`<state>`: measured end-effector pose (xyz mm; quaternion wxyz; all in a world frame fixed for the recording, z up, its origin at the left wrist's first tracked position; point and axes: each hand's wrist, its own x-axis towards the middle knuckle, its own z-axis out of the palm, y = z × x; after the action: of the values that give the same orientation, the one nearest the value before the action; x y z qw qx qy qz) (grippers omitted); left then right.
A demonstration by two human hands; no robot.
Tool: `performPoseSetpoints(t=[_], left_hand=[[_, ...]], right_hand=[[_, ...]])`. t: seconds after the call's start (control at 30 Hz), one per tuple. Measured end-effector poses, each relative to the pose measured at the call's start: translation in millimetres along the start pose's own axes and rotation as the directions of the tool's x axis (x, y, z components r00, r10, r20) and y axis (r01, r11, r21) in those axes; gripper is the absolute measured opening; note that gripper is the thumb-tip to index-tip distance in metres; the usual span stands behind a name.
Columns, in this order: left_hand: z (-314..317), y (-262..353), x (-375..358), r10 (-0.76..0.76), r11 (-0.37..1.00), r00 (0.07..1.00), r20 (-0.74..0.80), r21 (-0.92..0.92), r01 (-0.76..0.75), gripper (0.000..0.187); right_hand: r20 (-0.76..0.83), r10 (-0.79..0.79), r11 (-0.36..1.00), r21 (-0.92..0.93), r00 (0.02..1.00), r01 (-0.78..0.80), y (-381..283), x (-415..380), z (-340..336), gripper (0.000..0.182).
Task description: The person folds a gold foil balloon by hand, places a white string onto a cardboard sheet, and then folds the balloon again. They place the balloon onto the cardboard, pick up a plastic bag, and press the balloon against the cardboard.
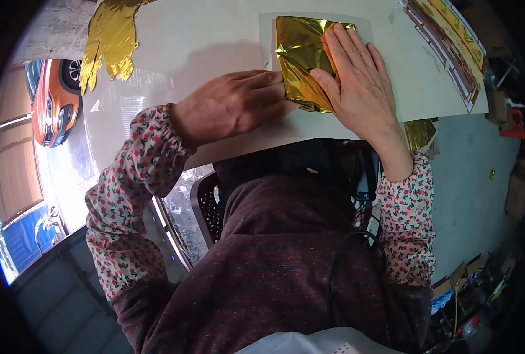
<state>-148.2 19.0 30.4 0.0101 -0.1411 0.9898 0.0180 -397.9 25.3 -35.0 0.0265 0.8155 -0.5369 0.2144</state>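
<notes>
A crinkled, shiny square of gold foil [298,68] lies on a pale sheet [267,29] near the front edge of the table. My right hand [362,82] rests flat on the foil's right side, fingers stretched out and thumb apart. At the foil's left edge is my left hand [233,106], its fingers bent and closed together on that edge. The left fingertips are partly hidden.
More gold foil [112,41] lies at the table's [215,29] far left corner. Printed red-and-yellow sheets [445,47] lie at the right. Below the right table edge shows another gold piece [420,134]. An orange car [56,106] stands beyond the left side.
</notes>
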Motion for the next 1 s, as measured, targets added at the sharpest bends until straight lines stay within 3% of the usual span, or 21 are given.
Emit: performPoseSetpoints(t=[0.2, 0.4, 0.5, 0.6, 0.77, 0.9, 1.0], left_hand=[[19.1, -13.8, 4.2, 0.076, 0.997, 0.944, -0.32, 0.028, -0.071, 0.036], [36.8, -18.3, 3.7, 0.023, 0.992, 0.943, -0.333, -0.11, -0.063, 0.029], [46.0, -6.4, 9.4, -0.147, 0.949, 0.878, -0.456, -0.314, -0.004, 0.026], [36.7, 9.7, 16.9, -0.404, 0.864, 0.813, -0.42, -0.468, 0.187, 0.021], [36.5, 25.6, 33.9, -0.668, 0.693, 0.633, -0.39, -0.637, 0.339, 0.013], [41.2, 33.3, 49.1, -0.785, 0.576, 0.485, -0.385, -0.741, 0.344, 0.018], [42.6, 29.4, 46.0, -0.701, 0.697, 0.542, -0.463, -0.604, 0.386, 0.02]], right_hand=[[-0.009, -0.012, 1.0, 0.01, 1.0, 0.012, -1.1, 1.6, -2.2, 0.062], [-0.009, -0.014, 1.0, 0.012, 1.0, 0.014, -2.2, 2.1, -3.3, 0.062], [-0.011, -0.012, 1.0, 0.012, 1.0, 0.012, -2.1, 2.0, -2.8, 0.062], [-0.004, -0.009, 1.0, 0.006, 1.0, 0.009, -1.9, 1.6, -2.4, 0.061], [0.002, -0.009, 1.0, 0.013, 1.0, 0.009, -2.1, 2.5, -3.6, 0.061], [0.007, -0.005, 1.0, 0.017, 1.0, 0.005, -1.8, 2.3, -3.8, 0.061], [0.006, -0.007, 1.0, 0.017, 1.0, 0.007, -1.7, 2.4, -3.8, 0.061]])
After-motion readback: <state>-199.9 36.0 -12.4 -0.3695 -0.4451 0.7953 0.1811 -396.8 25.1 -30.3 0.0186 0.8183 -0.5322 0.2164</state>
